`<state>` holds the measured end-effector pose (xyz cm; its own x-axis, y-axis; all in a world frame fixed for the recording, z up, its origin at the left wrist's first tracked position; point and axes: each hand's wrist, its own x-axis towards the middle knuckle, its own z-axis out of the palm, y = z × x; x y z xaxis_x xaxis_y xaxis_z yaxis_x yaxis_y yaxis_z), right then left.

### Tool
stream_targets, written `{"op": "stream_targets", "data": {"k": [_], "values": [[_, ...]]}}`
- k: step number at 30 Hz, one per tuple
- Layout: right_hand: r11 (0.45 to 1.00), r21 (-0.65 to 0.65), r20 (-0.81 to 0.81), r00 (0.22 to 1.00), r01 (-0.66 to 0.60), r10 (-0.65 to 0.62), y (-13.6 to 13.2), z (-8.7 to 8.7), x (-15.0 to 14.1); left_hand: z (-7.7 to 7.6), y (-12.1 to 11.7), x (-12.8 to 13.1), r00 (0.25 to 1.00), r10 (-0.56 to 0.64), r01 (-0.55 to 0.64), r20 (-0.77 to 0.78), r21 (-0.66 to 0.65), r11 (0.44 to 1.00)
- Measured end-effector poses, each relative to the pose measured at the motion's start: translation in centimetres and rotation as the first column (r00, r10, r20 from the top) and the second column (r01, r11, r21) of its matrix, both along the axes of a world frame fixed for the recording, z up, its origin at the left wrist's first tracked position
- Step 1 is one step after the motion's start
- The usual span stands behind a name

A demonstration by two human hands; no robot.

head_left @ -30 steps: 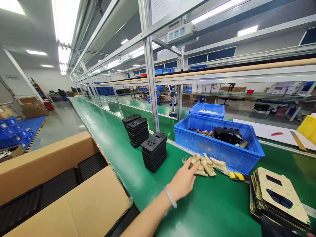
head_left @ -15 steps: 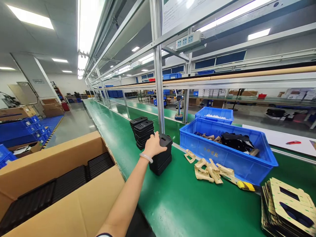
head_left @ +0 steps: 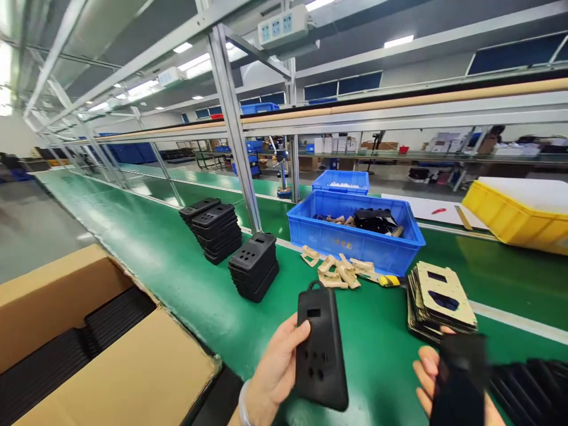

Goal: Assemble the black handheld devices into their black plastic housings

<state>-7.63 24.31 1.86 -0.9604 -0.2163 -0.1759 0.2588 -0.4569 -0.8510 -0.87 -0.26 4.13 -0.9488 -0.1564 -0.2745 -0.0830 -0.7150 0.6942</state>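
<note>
- Left hand [head_left: 276, 360]: fingers partly hidden behind the case [head_left: 323, 361]; forearm cut off by the bottom edge.
- Right hand [head_left: 428, 374]: blurred, partly hidden by the dark piece [head_left: 460, 378].
- Dark piece: blurred, its lower end cut off by the bottom edge.
- Carton [head_left: 128, 361]: cut off at left and bottom; its near flap partly covers the black parts [head_left: 48, 362].
- Ribbed stack [head_left: 530, 384]: cut off at right.
- Yellow bin [head_left: 523, 218]: cut off at right.
- Blue bin [head_left: 355, 241]: lettering too small to read.
</note>
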Motion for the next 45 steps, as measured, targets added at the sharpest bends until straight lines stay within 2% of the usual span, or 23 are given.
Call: {"op": "stream_targets", "data": {"k": [2, 4, 6, 9, 12, 15, 26, 31, 36, 40, 45], "values": [[0.999, 0.031, 0.038, 0.999, 0.026, -0.027, -1.2, 1.3, 1.2, -0.7, 1.5, 0.6, 0.994, -0.051, 0.037, 0.096, 0.148, 0.988], [0.997, 0.08, 0.05, 0.999, -0.01, 0.006, -2.4, 2.1, 2.1, -1.0, 2.6, 1.0, 0.986, -0.09, 0.06, 0.139, 0.205, 0.977], [0.988, 0.142, 0.004, 0.999, -0.055, 0.054, -3.4, 2.3, 2.4, -1.2, 3.4, 1.2, 0.986, -0.121, 0.098, 0.117, 0.184, 0.978], [0.969, 0.207, -0.08, 0.985, -0.136, 0.156, -4.3, 1.6, 2.4, -1.2, 4.4, 1.4, 0.986, -0.149, 0.138, 0.077, 0.133, 0.982], [0.95, 0.231, -0.108, 0.965, -0.211, 0.241, -4.6, 0.7, 2.2, -1.3, 4.9, 1.5, 0.984, -0.166, 0.158, 0.062, 0.124, 0.98], [0.941, 0.24, -0.112, 0.957, -0.237, 0.269, -4.7, 0.3, 2.1, -1.4, 5.0, 1.5, 0.984, -0.168, 0.159, 0.064, 0.132, 0.978], [0.934, 0.302, -0.171, 0.953, -0.193, 0.252, -5.0, 0.0, 2.4, -1.1, 5.3, 1.6, 0.981, -0.159, 0.14, 0.114, 0.157, 0.977], [0.936, 0.313, -0.18, 0.957, -0.162, 0.226, -4.9, 0.1, 2.6, -0.7, 5.4, 1.3, 0.984, -0.162, 0.148, 0.067, 0.175, 0.973], [0.931, 0.327, -0.186, 0.955, -0.159, 0.229, -5.0, 0.3, 2.6, -0.8, 5.6, 1.3, 0.984, -0.145, 0.128, 0.107, 0.151, 0.98], [0.932, 0.331, -0.192, 0.956, -0.15, 0.222, -5.0, 0.3, 2.7, -0.8, 5.8, 1.4, 0.987, -0.147, 0.134, 0.073, 0.157, 0.979], [0.931, 0.336, -0.197, 0.956, -0.144, 0.218, -5.0, 0.3, 2.8, -0.8, 5.8, 1.5, 0.985, -0.122, 0.111, 0.125, 0.097, 0.989]]}}
